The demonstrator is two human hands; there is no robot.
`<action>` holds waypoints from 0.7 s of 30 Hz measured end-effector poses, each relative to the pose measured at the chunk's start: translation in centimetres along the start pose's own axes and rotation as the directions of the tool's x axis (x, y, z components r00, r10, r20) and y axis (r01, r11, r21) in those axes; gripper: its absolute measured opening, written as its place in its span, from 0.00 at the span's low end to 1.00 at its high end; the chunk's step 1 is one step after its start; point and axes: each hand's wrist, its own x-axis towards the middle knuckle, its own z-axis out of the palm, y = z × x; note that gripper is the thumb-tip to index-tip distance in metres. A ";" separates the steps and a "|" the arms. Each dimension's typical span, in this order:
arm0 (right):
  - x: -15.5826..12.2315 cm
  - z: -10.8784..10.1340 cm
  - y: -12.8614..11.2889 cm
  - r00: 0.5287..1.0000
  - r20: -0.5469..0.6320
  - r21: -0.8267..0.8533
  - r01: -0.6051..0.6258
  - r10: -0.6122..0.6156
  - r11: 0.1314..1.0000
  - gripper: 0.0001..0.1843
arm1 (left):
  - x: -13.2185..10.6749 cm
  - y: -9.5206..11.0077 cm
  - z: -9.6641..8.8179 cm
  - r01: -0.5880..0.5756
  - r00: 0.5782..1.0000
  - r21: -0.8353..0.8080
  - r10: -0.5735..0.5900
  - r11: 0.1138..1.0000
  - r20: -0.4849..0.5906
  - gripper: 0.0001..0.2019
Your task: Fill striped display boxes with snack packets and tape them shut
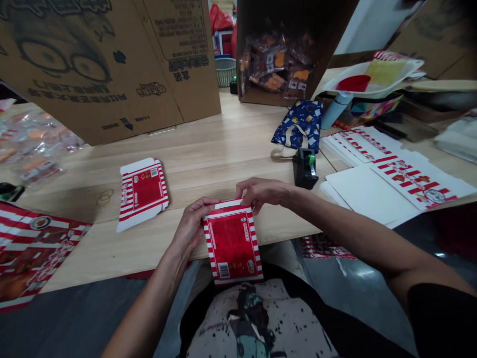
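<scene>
The person's printed shirt [257, 318] is nearest, and just beyond it a red-and-white striped carton [231, 243] lies in both hands at the table's near edge, barcode end toward the body. The left hand [194, 219] pinches its far left corner; the right hand [259, 193] grips the far right one, thumb on top. On the pale wooden table [208, 154], off to the left, I see a second striped carton [143, 191], with thin rubber bands [105, 197] beside it. To the right sit flat carton blanks [380, 191] in stacks and a black tape dispenser [304, 169]. Behind the dispenser lies a navy patterned drawstring bag [300, 122], a pale-blue bottle [337, 109] leaning next to it. Farther back, one cardboard box [167, 94] stands at left; another, open cardboard box [294, 12] holds clear-wrapped snack packets [276, 64].
</scene>
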 end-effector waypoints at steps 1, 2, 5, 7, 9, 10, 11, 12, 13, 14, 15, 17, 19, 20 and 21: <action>0.0 0.2 -0.2 1.000 -0.012 0.001 -0.018 0.018 1.000 0.13 | 0.0 0.0 -0.2 -0.008 1.000 0.005 0.008 1.000 0.017 0.16; 0.0 0.4 -0.4 0.999 -0.018 0.002 -0.030 0.030 1.000 0.12 | -0.1 -0.1 -0.4 -0.017 0.999 0.011 0.016 1.000 0.036 0.16; -0.4 1.0 -0.4 1.000 -0.020 -0.022 0.010 -0.011 1.000 0.10 | -0.2 -1.0 -1.3 -0.062 0.993 0.034 0.058 0.998 0.103 0.16; -0.9 1.4 0.2 0.993 -0.017 -0.087 0.112 -0.114 0.990 0.07 | -0.2 -1.8 -2.0 -0.128 0.981 0.078 0.114 0.989 0.157 0.15; -1.4 2.0 1.0 0.962 -0.020 -0.245 0.258 -0.271 0.935 0.03 | -0.3 -2.6 -2.7 -0.237 0.960 0.168 0.205 0.957 0.191 0.15; -1.7 2.2 1.4 0.934 -0.011 -0.348 0.331 -0.357 0.877 0.03 | -0.4 -3.0 -3.0 -0.292 0.948 0.222 0.250 0.930 0.199 0.15; -2.0 2.5 1.8 0.898 0.005 -0.449 0.395 -0.440 0.802 0.05 | -0.4 -3.2 -3.3 -0.335 0.936 0.269 0.287 0.903 0.203 0.15; -2.2 2.7 2.2 0.858 0.022 -0.533 0.444 -0.513 0.720 0.06 | -0.5 -3.4 -3.6 -0.361 0.928 0.300 0.309 0.883 0.208 0.14; -2.4 2.9 2.6 0.821 0.034 -0.593 0.476 -0.570 0.650 0.08 | -0.5 -3.5 -3.8 -0.372 0.924 0.308 0.318 0.876 0.212 0.14; -2.5 3.1 3.0 0.791 0.036 -0.622 0.497 -0.611 0.605 0.10 | -0.5 -3.6 -4.1 -0.370 0.924 0.297 0.316 0.880 0.215 0.13; -2.5 3.2 3.3 0.769 0.026 -0.630 0.509 -0.639 0.586 0.11 | -0.5 -3.5 -4.2 -0.359 0.927 0.283 0.304 0.889 0.218 0.13; -2.3 3.5 3.9 0.747 -0.015 -0.610 0.520 -0.665 0.598 0.12 | -0.5 -3.2 -4.4 -0.319 0.938 0.294 0.255 0.901 0.237 0.13; -2.2 3.9 4.4 0.743 -0.056 -0.552 0.533 -0.666 0.641 0.12 | -0.7 -2.5 -3.9 -0.306 0.939 0.372 0.214 0.876 0.270 0.16; -2.3 4.1 4.4 0.737 -0.080 -0.518 0.544 -0.671 0.660 0.12 | -1.0 -1.9 -3.5 -0.326 0.934 0.419 0.219 0.847 0.283 0.15; -2.5 4.3 4.4 0.722 -0.108 -0.481 0.563 -0.683 0.672 0.11 | -1.3 -1.1 -2.8 -0.367 0.922 0.460 0.251 0.808 0.295 0.13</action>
